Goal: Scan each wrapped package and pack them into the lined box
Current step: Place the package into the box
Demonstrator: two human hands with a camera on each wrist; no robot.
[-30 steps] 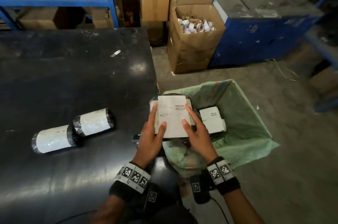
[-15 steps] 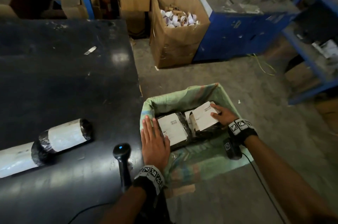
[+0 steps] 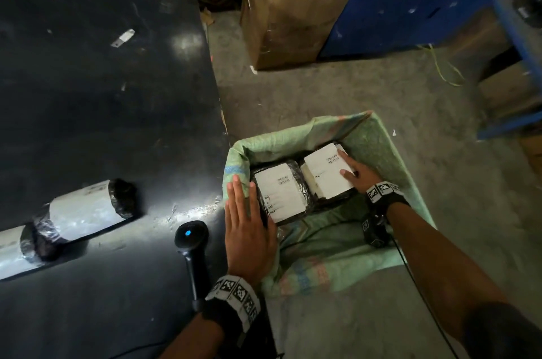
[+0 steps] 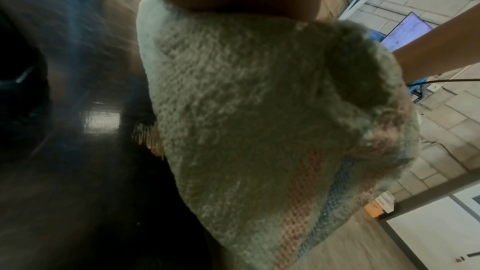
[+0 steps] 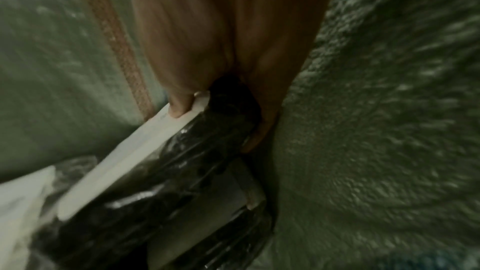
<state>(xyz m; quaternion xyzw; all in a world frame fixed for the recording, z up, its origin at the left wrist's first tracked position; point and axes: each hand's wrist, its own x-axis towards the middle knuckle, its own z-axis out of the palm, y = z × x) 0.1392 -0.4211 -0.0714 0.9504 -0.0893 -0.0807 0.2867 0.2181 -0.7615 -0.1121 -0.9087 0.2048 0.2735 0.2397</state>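
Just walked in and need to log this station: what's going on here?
A person is packing wrapped packages into the green-lined box. Their right hand grips the right-side package inside it; the left hand lies flat on the box's near-left edge beside another package. Two rolled packages and the scanner sit on the table.

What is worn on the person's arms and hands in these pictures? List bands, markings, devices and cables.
Both hands, left hand and right hand, are bare, without gloves or sleeves. Each wrist carries a white band printed with square black-and-white code markings over a black strap. A small black camera box hangs under the right wrist, with a thin black cable running back along the arm.
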